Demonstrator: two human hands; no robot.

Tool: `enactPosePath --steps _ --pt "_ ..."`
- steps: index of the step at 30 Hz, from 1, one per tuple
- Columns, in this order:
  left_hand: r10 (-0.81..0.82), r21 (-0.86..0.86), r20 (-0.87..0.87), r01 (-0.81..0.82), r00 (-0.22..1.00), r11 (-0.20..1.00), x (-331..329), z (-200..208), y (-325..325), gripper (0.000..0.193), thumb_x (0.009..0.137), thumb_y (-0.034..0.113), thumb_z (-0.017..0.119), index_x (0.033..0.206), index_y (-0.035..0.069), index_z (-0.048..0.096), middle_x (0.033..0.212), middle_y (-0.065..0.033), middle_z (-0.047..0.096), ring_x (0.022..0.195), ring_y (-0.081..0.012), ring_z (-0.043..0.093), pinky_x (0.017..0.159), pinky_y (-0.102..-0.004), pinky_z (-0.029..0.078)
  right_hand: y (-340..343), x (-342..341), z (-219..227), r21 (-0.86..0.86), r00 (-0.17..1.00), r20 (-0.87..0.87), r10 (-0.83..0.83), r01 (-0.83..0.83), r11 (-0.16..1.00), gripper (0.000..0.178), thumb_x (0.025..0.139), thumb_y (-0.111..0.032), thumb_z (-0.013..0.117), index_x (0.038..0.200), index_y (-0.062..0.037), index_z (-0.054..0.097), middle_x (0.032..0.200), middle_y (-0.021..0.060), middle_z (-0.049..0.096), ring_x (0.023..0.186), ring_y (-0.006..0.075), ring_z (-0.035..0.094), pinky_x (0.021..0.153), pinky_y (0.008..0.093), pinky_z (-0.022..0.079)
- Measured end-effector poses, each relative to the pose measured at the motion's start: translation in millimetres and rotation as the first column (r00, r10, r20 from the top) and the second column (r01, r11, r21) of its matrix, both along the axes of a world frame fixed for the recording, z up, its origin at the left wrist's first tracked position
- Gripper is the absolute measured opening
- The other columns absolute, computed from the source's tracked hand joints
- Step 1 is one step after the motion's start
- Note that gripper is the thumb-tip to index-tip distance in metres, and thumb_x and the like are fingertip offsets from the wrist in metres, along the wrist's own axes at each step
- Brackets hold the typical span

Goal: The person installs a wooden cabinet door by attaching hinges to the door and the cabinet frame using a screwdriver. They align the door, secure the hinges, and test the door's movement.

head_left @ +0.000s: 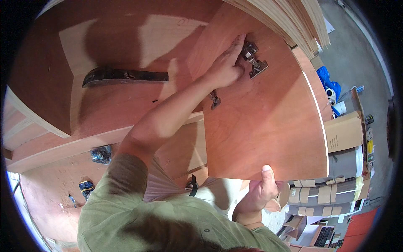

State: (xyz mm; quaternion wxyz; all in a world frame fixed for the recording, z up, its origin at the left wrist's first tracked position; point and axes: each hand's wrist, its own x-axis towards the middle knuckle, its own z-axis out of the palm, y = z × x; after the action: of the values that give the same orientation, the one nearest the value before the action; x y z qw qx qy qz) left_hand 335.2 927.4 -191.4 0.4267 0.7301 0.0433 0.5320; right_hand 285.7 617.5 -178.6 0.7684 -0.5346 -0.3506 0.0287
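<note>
A reddish-brown wooden cabinet door with a pale edge stands out toward me from a wooden cabinet. My right hand grips its near edge, thumb on the upper face and fingers underneath. My left hand reaches across to the far end, its index finger stretched along a metal hinge and its thumb curled close beside it. Part of those fingers is hidden by the hand. The hinge's plate lies on the door. A second metal hinge sits partly behind my left forearm.
A dark curved strip lies inside the cabinet. On the wooden surface below are a clear plastic bag and a dark item with yellow marks. Stacked boards rise beyond the door; a cardboard box and wrapped panels stand right.
</note>
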Motion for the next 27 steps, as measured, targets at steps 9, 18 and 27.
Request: enactPosePath --steps 9,18,27 --pt "-0.149 -0.098 -0.047 0.144 0.988 0.985 -12 7 -10 0.097 0.079 0.004 0.061 0.152 0.003 -0.003 0.158 -0.0213 0.010 0.143 -0.0326 0.024 0.116 -0.0325 0.023 -2 3 1 -0.022 1.000 0.005 -0.019 0.019 1.000 0.061 0.083 0.009 0.048 0.141 -0.0048 0.038 0.138 0.0172 0.045 0.125 0.0288 0.049 0.106 0.0432 0.039" --pt "0.030 0.081 -0.018 -0.028 0.999 0.996 3 2 3 0.102 0.083 0.012 0.066 0.150 -0.001 -0.010 0.158 -0.0205 0.014 0.144 -0.0337 0.024 0.116 -0.0346 0.021 -2 5 1 -0.030 0.999 0.034 -0.020 0.021 0.999 0.055 0.083 0.008 0.047 0.137 -0.0002 0.041 0.134 0.0180 0.048 0.121 0.0275 0.051 0.104 0.0408 0.041" --pt "-0.093 -0.018 -0.017 0.092 0.996 0.996 -3 7 5 0.097 0.085 0.003 0.063 0.151 0.004 -0.008 0.159 -0.0183 0.014 0.145 -0.0278 0.021 0.116 -0.0307 0.021 -2 18 -2 0.029 0.994 0.112 0.005 -0.008 1.000 0.041 0.086 0.001 0.059 0.126 0.0030 0.050 0.122 0.0157 0.056 0.110 0.0245 0.056 0.097 0.0379 0.045"
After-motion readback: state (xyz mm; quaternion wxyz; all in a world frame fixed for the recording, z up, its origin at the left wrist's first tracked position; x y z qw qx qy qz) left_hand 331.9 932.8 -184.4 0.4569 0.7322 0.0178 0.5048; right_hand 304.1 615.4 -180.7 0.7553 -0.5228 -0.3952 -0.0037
